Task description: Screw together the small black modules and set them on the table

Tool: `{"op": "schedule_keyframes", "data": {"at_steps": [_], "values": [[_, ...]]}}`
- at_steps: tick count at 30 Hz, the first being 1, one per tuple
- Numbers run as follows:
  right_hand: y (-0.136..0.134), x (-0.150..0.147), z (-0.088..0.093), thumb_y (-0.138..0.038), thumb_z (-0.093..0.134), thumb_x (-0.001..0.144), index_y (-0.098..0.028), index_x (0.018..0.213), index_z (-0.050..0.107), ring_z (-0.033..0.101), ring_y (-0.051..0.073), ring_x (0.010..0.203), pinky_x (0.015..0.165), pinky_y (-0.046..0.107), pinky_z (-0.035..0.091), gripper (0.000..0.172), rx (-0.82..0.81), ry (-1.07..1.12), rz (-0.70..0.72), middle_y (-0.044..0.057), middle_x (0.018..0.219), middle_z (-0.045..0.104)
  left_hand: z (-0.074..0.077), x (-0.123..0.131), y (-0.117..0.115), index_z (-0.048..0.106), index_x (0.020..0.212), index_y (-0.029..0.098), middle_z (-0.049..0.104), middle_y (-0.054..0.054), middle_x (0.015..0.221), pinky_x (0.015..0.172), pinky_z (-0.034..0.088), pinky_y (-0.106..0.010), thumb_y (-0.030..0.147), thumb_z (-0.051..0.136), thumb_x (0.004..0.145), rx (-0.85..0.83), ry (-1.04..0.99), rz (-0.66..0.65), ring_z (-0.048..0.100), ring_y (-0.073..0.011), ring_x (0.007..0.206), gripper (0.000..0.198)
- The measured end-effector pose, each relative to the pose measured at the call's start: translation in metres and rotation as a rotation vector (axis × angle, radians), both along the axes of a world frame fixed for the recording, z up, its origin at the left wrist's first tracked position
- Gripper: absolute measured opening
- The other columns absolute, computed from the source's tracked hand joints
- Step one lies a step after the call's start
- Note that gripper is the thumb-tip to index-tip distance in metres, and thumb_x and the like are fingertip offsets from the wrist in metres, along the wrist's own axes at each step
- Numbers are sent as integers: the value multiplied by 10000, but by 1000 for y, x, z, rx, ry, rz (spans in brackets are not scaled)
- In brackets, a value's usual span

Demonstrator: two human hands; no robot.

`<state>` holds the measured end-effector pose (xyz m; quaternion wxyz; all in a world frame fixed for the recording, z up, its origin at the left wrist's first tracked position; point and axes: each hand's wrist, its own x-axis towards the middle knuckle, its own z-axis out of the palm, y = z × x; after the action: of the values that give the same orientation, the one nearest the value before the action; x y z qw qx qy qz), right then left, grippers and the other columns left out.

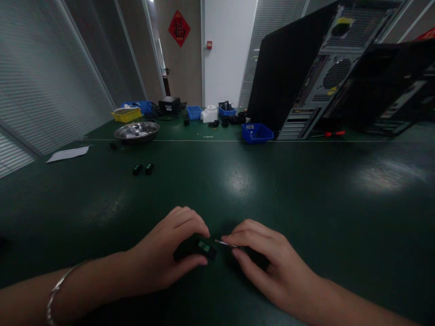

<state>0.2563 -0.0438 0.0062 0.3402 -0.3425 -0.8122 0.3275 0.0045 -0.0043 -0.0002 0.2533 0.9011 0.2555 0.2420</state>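
Near the table's front, my left hand (173, 246) has its thumb and fingertips around the sides of a small black case with a green circuit board (205, 247). My right hand (268, 260) pinches a thin silver metal tool (226, 244) between thumb and forefinger. The tool's tip points left at the case, a short gap apart from it. Most of the tool is hidden in the fingers, so its exact kind does not show. Two similar small black cases, one on the left (137, 169) and one on the right (149, 169), lie farther off on the green table.
A shiny metal bowl (137, 130) stands at the back left, near a yellow tray (127, 115) and a sheet of paper (69, 154). At the back are a blue bin (257, 134), a white plastic part (209, 114) and a tall black computer case (288, 68). Red-handled tools (335, 133) lie behind it.
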Motion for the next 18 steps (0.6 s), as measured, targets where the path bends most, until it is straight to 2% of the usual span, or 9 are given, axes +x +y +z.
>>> {"op": "schedule_keyframes", "data": {"at_steps": [4, 11, 14, 18], "values": [[0, 0, 1, -95, 516, 952, -202, 1123, 679, 640, 192, 860, 746, 318, 537, 260, -11, 8, 3, 74, 965, 678, 2, -1, 2, 635, 1000, 202, 640, -44, 912, 795, 447, -338, 100, 621, 923, 169, -22, -55, 566, -204, 871, 128], [0, 1, 1, -84, 515, 954, -196, 1134, 679, 634, 190, 879, 766, 327, 531, 268, -30, 2, 20, 72, 977, 673, 6, -1, 0, 631, 1034, 163, 686, -68, 885, 804, 484, -347, 29, 508, 955, 389, 24, -139, 591, -203, 834, 198], [-1, 1, -1, -86, 517, 952, -193, 1133, 678, 631, 191, 876, 763, 330, 528, 265, -20, -1, 20, 74, 977, 671, 5, -1, 0, 634, 1003, 161, 687, -71, 883, 801, 490, -345, 20, 512, 940, 398, 34, -131, 602, -204, 829, 196], [0, 1, 0, -86, 514, 954, -194, 1132, 675, 627, 190, 873, 760, 328, 521, 263, -13, -9, 18, 71, 973, 671, 3, -2, -1, 639, 1002, 162, 689, -76, 932, 796, 494, -326, 36, 548, 942, 327, 9, -112, 611, -204, 863, 167]]}}
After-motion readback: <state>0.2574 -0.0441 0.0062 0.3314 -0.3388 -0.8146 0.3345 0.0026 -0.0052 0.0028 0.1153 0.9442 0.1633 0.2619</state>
